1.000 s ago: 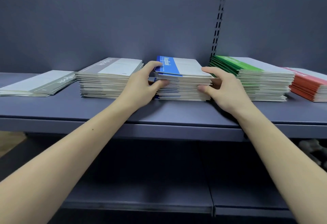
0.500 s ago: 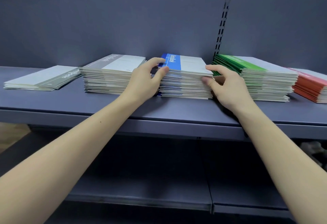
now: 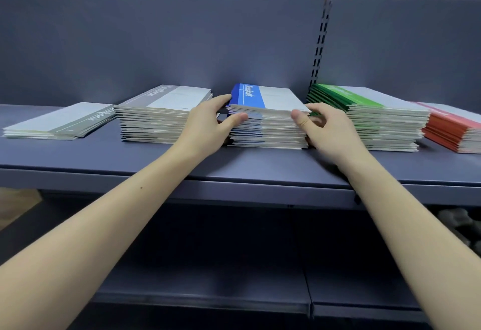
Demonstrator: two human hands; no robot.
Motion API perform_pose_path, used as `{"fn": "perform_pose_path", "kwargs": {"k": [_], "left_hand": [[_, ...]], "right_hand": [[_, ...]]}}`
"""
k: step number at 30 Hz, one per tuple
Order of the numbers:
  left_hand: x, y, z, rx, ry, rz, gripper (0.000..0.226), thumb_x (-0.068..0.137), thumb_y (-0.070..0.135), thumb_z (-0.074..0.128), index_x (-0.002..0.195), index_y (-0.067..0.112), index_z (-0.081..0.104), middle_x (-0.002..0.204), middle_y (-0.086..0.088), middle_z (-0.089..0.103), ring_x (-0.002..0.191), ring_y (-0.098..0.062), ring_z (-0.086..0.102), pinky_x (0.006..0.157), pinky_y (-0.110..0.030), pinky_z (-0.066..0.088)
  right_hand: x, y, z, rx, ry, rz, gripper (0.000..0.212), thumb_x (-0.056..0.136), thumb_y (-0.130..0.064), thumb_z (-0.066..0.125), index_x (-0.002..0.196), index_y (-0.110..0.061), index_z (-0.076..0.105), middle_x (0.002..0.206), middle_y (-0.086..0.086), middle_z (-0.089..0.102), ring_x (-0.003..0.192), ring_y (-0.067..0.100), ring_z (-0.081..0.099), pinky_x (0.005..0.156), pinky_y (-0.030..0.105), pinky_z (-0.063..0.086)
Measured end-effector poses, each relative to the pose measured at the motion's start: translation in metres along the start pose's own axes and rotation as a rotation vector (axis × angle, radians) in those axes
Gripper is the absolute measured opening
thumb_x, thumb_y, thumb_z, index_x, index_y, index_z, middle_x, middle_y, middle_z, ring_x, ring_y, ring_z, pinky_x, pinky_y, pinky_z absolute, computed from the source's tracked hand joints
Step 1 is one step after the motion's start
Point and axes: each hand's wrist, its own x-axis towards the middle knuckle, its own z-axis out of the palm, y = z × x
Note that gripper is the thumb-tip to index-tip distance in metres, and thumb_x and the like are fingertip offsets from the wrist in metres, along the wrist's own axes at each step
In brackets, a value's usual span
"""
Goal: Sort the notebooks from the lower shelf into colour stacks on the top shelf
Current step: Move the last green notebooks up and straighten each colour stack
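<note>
The blue notebook stack (image 3: 270, 126) stands in the middle of the top shelf (image 3: 234, 165). My left hand (image 3: 205, 126) holds its front left corner, fingers along the left side and thumb on the front edge. At the front right corner, my right hand (image 3: 330, 131) holds the stack with its thumb on the front edge and fingers curled round the right side. A tall grey stack (image 3: 156, 123) sits left of it, and a thin grey-green stack (image 3: 59, 123) lies further left. To the right are a green stack (image 3: 385, 126) and a red stack (image 3: 453, 134).
The lower shelf (image 3: 208, 288) shows dark, with no notebooks visible on it. A slotted upright rail (image 3: 321, 40) runs up the back panel between the blue and green stacks. Gaps between neighbouring stacks are narrow.
Both hands stay at the blue stack. My left thumb has slid from the top edge down onto the front edge, and my right thumb has shifted along the front.
</note>
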Motion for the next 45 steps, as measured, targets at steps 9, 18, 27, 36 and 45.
{"fn": "perform_pose_path", "kwargs": {"k": [9, 18, 27, 36, 45], "left_hand": [[0.007, -0.005, 0.002, 0.036, 0.037, 0.017, 0.045, 0.093, 0.036, 0.068, 0.132, 0.016, 0.059, 0.121, 0.005, 0.067, 0.113, -0.010, 0.059, 0.086, -0.014, 0.038], [0.003, -0.009, 0.001, 0.019, -0.058, -0.008, 0.072, 0.076, 0.028, 0.085, 0.139, 0.019, 0.053, 0.126, 0.004, 0.064, 0.116, -0.017, 0.059, 0.103, -0.032, 0.046], [0.007, -0.010, 0.004, 0.025, 0.002, 0.030, 0.029, 0.085, 0.027, 0.076, 0.107, 0.017, 0.059, 0.103, 0.009, 0.065, 0.098, -0.016, 0.058, 0.074, -0.019, 0.034], [0.002, -0.006, 0.001, 0.039, -0.108, -0.028, 0.051, 0.071, 0.047, 0.084, 0.112, 0.021, 0.066, 0.103, 0.010, 0.070, 0.099, -0.009, 0.063, 0.083, -0.026, 0.050], [0.006, -0.007, 0.005, 0.085, -0.084, -0.012, 0.037, 0.077, 0.025, 0.083, 0.107, 0.013, 0.066, 0.104, 0.001, 0.069, 0.096, -0.019, 0.064, 0.088, -0.034, 0.050]], "right_hand": [[-0.001, -0.002, 0.002, -0.069, 0.000, -0.046, 0.037, 0.086, -0.033, 0.076, 0.120, -0.028, 0.063, 0.104, -0.010, 0.070, 0.100, 0.010, 0.065, 0.094, 0.029, 0.050], [-0.010, -0.010, 0.000, -0.140, -0.037, -0.072, 0.047, 0.083, -0.030, 0.080, 0.127, -0.027, 0.062, 0.110, -0.013, 0.069, 0.104, 0.005, 0.064, 0.085, 0.013, 0.043], [-0.006, -0.009, 0.003, -0.139, 0.014, -0.051, 0.042, 0.084, -0.030, 0.078, 0.123, -0.029, 0.063, 0.108, -0.012, 0.070, 0.101, 0.002, 0.064, 0.077, -0.003, 0.037], [-0.010, -0.010, -0.003, -0.104, -0.039, -0.011, 0.052, 0.075, -0.034, 0.087, 0.120, -0.033, 0.061, 0.107, -0.016, 0.070, 0.096, -0.012, 0.062, 0.088, 0.007, 0.046], [-0.005, -0.007, -0.001, -0.170, -0.009, 0.047, 0.051, 0.064, -0.035, 0.092, 0.105, -0.022, 0.063, 0.101, -0.009, 0.072, 0.095, 0.010, 0.067, 0.080, 0.024, 0.048]]}}
